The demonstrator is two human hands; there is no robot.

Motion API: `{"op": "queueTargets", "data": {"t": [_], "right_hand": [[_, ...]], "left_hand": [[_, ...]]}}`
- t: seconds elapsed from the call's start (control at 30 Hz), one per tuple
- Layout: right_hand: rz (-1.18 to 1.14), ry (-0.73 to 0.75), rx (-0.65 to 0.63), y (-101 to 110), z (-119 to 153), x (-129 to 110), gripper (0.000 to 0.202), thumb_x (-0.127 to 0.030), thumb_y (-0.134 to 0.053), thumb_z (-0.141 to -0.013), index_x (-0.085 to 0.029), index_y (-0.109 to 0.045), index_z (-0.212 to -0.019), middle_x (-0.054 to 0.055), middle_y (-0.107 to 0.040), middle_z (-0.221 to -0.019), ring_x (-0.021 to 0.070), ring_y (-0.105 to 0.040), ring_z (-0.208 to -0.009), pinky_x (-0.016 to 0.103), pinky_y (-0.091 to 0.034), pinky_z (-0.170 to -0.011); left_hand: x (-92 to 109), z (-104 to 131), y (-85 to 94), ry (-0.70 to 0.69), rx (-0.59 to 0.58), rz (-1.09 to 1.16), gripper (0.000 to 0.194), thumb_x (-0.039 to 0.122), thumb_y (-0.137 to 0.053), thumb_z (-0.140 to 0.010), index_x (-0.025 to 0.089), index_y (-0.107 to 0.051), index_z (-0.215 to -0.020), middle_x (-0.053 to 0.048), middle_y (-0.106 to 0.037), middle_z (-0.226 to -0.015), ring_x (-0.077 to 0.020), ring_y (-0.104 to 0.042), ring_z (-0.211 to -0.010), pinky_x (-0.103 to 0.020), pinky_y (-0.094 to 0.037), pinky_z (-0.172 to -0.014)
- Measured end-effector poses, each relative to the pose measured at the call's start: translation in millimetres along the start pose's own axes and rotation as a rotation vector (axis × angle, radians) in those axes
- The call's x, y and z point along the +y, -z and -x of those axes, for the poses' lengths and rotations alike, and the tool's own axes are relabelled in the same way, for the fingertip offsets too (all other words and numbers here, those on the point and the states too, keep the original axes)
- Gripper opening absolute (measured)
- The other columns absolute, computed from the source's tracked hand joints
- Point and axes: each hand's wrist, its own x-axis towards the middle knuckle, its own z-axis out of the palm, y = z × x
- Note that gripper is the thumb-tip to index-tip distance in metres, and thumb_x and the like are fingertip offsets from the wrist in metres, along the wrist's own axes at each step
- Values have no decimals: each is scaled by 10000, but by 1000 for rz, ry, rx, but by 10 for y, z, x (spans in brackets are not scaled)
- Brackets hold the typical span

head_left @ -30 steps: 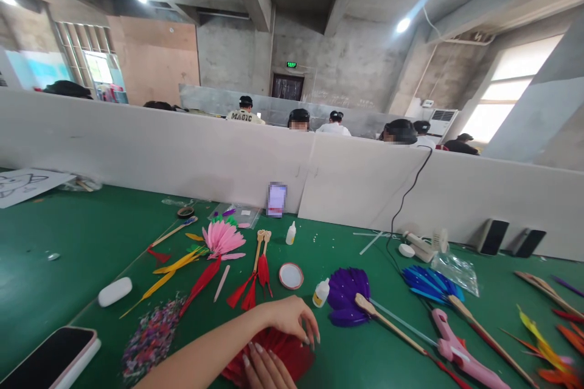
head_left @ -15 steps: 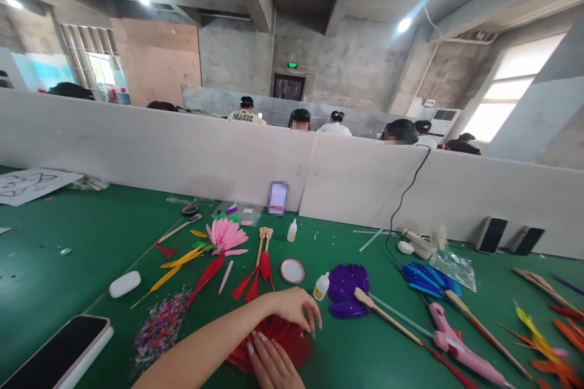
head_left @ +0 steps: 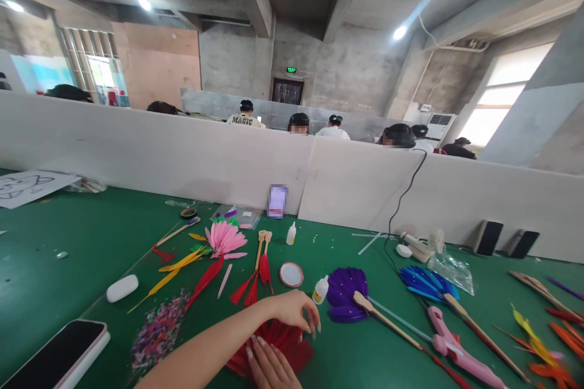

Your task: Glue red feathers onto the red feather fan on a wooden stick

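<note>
Left hand (head_left: pixel 300 311): fingers curled over red feathers (head_left: pixel 297 352), grip I can't tell
Right hand (head_left: pixel 274 364): opened flat on them
Purple fan (head_left: pixel 347 285): their two o'clock

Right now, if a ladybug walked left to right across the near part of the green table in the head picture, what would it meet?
Flat black-screened phone, rounded white object, red fan-shaped feathers under the flat right hand, purple fan-shaped feathers, pink plastic glue gun, loose orange feathers.

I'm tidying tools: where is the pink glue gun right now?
In the head view, the pink glue gun lies at lower right on the green table, between the purple fan's handle and the blue fan's handle.
</note>
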Motion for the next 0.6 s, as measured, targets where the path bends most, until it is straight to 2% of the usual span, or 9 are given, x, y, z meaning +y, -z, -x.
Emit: {"op": "queueTargets", "data": {"t": [0.17, 0.4, 0.6], "right_hand": [[9, 6, -14, 37, -30, 18, 455, -49, -262, -978, -152, -689, -1096, 15, -736, -1088, 122, -721, -942, 192, -590, -728], [3, 6, -12, 51, 11, 20, 410, -80, -301, -985, -155, -661, -1165, 15, -679, -1202, 121, -693, -1017, 196, -571, -807], [-14, -72, 70, -77, 82, -62, 413, -72, -304, -988, -164, -664, -1169, 18, -687, -1193, 118, -677, -1052, 206, -543, -888]], "left_hand": [[13, 27, 10, 1, 67, 47, 193, 280, -606, -904, 126, -629, -1019, -47, -665, -973, -169, -654, -850, -365, -554, -767], [111, 51, 22, 25, 276, 186, 258, 311, -562, -931, 135, -588, -1118, -51, -651, -985, -153, -647, -785, -339, -558, -710], [299, 220, 35, -41, 385, 293, 188, 299, -605, -900, 124, -647, -956, -34, -689, -870, -158, -671, -787, -352, -557, -754]]}}
